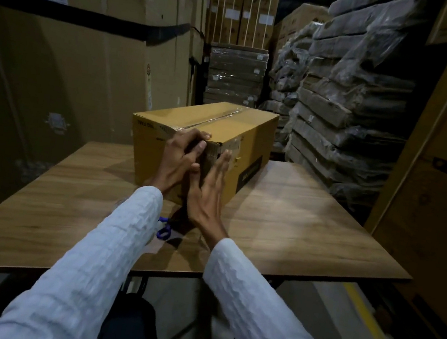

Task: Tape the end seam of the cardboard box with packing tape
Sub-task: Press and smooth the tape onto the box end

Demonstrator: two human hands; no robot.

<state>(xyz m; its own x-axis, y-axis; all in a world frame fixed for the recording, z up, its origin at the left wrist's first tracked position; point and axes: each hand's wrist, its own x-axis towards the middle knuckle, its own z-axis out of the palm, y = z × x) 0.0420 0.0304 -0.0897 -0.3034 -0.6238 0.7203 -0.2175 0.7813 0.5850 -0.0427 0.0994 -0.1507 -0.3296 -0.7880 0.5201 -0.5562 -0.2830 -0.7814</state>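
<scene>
On the wooden table [280,223], the cardboard box [162,143] sits far of centre; the left hand [179,160] curls fingers on its near corner; the right hand [207,193] presses flat, fingers straight, against the taped corner edge.

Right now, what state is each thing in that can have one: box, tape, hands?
cardboard box: closed, flaps down, resting on the wooden table.
packing tape: strip already along the top seam, running over the near corner.
left hand: fingers curled, pressing at the box's near corner.
right hand: fingers straight, flat against the box's near corner.
blue object: on the table, mostly hidden by a sleeve.
</scene>
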